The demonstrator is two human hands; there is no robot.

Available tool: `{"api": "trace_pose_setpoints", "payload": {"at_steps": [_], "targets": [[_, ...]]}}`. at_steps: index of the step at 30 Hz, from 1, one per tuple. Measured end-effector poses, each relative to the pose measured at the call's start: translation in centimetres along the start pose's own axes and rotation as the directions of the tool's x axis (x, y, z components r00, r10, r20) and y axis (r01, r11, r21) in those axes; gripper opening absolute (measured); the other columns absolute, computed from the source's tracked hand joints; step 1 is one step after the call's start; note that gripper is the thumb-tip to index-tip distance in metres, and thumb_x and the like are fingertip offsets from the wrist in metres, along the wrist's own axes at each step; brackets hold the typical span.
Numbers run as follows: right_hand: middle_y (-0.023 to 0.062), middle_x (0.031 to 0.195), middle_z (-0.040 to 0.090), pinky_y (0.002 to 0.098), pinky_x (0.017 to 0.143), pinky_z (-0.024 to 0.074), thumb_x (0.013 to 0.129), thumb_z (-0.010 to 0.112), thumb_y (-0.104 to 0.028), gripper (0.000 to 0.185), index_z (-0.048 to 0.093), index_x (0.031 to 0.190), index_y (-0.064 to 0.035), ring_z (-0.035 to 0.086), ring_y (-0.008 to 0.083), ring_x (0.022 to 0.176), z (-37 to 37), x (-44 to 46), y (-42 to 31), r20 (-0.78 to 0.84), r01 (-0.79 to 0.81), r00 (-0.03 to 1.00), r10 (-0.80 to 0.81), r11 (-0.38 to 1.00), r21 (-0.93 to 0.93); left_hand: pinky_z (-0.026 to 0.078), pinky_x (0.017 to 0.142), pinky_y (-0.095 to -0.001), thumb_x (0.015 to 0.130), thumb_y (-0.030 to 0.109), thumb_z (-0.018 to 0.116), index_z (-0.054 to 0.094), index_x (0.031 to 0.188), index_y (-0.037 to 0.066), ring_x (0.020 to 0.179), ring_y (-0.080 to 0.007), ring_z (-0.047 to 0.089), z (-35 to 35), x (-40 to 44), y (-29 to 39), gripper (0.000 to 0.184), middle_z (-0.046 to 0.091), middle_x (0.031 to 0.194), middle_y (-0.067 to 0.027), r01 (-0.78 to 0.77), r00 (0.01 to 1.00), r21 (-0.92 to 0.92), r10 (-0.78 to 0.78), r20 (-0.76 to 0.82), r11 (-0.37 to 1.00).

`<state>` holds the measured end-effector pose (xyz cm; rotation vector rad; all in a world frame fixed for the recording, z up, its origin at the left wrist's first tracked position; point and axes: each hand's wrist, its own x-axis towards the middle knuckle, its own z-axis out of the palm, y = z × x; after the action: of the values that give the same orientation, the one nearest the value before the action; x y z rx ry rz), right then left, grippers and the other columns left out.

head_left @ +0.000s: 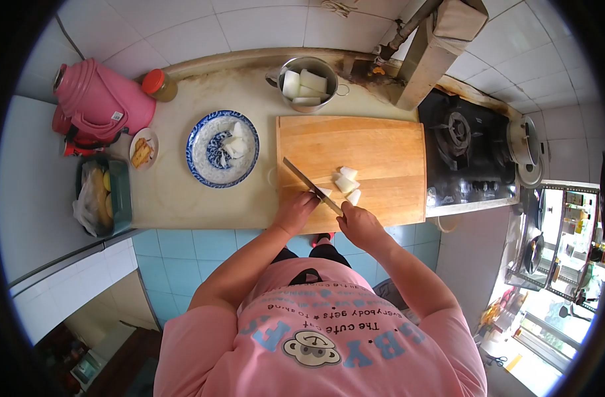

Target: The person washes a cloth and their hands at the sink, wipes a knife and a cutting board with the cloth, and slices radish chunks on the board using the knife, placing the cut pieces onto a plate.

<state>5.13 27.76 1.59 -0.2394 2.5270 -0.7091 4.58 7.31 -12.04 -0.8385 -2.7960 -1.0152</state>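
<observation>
My right hand [360, 227] is wrapped round the handle of a kitchen knife [302, 176], whose blade slants up and left over the wooden cutting board [348, 139]. Close to the blade, the bent fingers of my left hand [297, 212] press on a white vegetable piece [325, 192], partly hidden by the knife. Several cut white chunks [346, 183] lie on the board to the right of the blade. Behind the board, a steel pot [289, 67] holds larger pale chunks. A blue-rimmed plate [195, 167] to the left carries a few white pieces [235, 144].
A black gas stove [471, 171] adjoins the board's right side, with a lidded pot [522, 140] beyond. At the left are a pink thermos [110, 96], a red-lidded jar [159, 86], a small dish of food [155, 139] and a green bin [120, 192].
</observation>
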Motion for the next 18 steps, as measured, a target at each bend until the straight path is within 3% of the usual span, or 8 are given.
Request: {"api": "trace_pose_setpoints", "payload": {"at_steps": [5,7,9,12,18], "targets": [[0.0243,0.079,0.065,0.051,0.07,0.0523,0.092,0.059,-0.018,0.019,0.05,0.093,-0.0014,0.065,0.0433,0.078,1.5,1.5,0.3,0.02,-0.027,0.999,0.028,0.999,-0.018,0.054,0.081,-0.0368,0.087,0.011,0.056,0.067,0.109,0.009,0.098,-0.0252,0.062,-0.5,0.1,0.1,0.025,0.063,0.106,-0.0053,-0.012,1.0,0.024,0.012,-0.002,1.0],[0.025,0.078,0.065,0.0516,0.069,0.0525,0.092,0.059,-0.019,0.02,0.05,0.093,-0.0013,0.065,0.0447,0.077,2.2,2.0,0.6,-0.049,0.017,0.999,-0.016,1.0,0.012,0.054,0.081,-0.0371,0.087,0.012,0.057,0.067,0.108,0.009,0.097,-0.0256,0.062,-0.6,0.1,0.3,0.023,0.063,0.105,-0.0055,-0.006,1.0,0.035,0.006,-0.001,0.999],[0.0253,0.078,0.065,0.0521,0.069,0.0524,0.092,0.059,-0.02,0.021,0.05,0.093,-0.0011,0.065,0.0452,0.077,2.4,2.2,0.9,-0.042,-0.013,0.999,0.013,1.0,0.015,0.053,0.078,-0.039,0.085,0.01,0.06,0.068,0.1,0.01,0.089,-0.0284,0.062,-0.7,0.2,0.3,0.017,0.063,0.097,-0.0066,-0.019,0.997,0.016,0.02,-0.071,1.0],[0.0258,0.077,0.065,0.0526,0.068,0.0521,0.092,0.06,-0.02,0.022,0.05,0.093,-0.0009,0.064,0.0457,0.076,2.5,2.0,0.9,-0.05,-0.052,0.997,0.054,0.997,0.049,0.053,0.081,-0.0386,0.087,0.012,0.058,0.066,0.102,0.01,0.095,-0.0281,0.062,-0.5,0.0,0.3,0.018,0.063,0.102,-0.0058,0.042,0.998,-0.06,-0.045,-0.046,0.997],[0.0255,0.076,0.065,0.0526,0.067,0.0514,0.09,0.063,-0.019,0.022,0.051,0.09,-0.0008,0.064,0.0455,0.076,0.0,0.1,-0.5,-0.045,-0.027,0.999,0.031,0.996,0.085,0.055,0.078,-0.0391,0.083,0.008,0.062,0.068,0.101,0.008,0.091,-0.0282,0.064,0.2,-0.3,0.0,0.02,0.064,0.098,-0.0075,0.056,0.995,-0.046,-0.059,-0.079,0.997]]}}
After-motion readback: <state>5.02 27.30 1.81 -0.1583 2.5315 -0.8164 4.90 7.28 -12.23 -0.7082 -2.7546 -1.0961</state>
